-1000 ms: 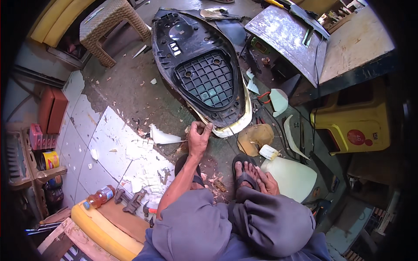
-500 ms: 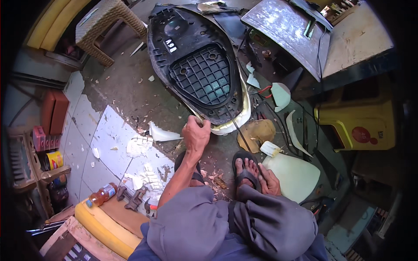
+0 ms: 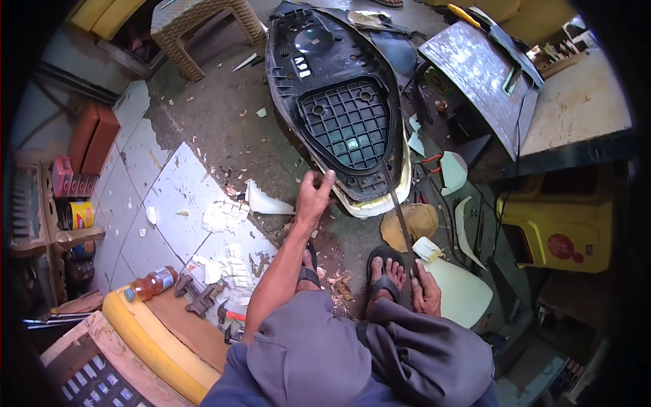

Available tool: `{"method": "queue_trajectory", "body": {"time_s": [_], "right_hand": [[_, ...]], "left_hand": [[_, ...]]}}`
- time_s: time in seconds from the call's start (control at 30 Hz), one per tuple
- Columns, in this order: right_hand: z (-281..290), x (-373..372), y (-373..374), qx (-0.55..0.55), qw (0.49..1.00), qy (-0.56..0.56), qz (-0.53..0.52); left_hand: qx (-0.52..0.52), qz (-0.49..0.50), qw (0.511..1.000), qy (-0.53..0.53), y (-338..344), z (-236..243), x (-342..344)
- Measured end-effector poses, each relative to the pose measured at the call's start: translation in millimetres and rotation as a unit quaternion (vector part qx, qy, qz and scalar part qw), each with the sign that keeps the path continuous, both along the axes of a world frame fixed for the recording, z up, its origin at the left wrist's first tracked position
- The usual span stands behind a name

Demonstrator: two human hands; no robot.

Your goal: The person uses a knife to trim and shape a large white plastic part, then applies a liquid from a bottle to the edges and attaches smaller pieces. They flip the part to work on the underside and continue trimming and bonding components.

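An upturned motorcycle seat lies on the floor ahead, its black ribbed plastic base facing up. Cream foam shows around its near end. At the seat's near left edge is my left hand, thumb and forefinger apart, the other fingers curled and partly hidden; I see nothing held. Low on the right, my right hand is closed around the near end of a long, thin dark blade. The blade's far end reaches over the seat base's near rim.
Foam offcuts and a pale rounded pad lie about. White tiles cover the left floor, with a bottle and metal clamp nearby. A woven-pattern stool stands far left, a yellow plastic stool right.
My left thumb and forefinger have parted, and that hand has shifted slightly left along the seat edge. The blade has tilted and shows more fully. The whole view has shifted.
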State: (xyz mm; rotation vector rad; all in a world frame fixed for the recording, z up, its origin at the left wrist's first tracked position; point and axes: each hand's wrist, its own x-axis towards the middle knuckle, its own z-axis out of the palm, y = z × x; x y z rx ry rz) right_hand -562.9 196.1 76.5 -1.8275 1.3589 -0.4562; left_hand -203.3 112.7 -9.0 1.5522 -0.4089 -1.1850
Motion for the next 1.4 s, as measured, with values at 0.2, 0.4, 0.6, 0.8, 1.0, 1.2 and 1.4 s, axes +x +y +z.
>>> {"method": "queue_trajectory", "body": {"time_s": [0.2,0.4,0.6,0.8,1.0,1.2,1.4], "right_hand": [[2,7,-16,-0.02,1.0,0.0,0.005],[3,17,-15,-0.03,0.999,0.001,0.015],[10,24,-13,-0.019,0.999,0.009,0.047],[-1,18,1,0.005,0.998,0.001,0.065],[-4,22,6,-0.004,0.998,0.016,0.067],[-4,20,7,0.0,0.996,0.038,0.086],[-9,20,8,-0.01,0.995,0.04,0.095]], "left_hand": [[-0.078,-0.036,0.993,-0.079,-6,-3,-3],[-0.137,0.001,0.99,-0.019,-5,-15,-6],[-0.115,0.001,0.978,0.174,14,-16,-34],[-0.122,-0.032,0.979,0.158,27,-38,-46],[-0.131,0.002,0.981,0.14,24,-34,-52],[-0.14,0.023,0.985,0.097,25,-41,-49],[-0.16,0.02,0.983,0.091,25,-40,-51]]}}
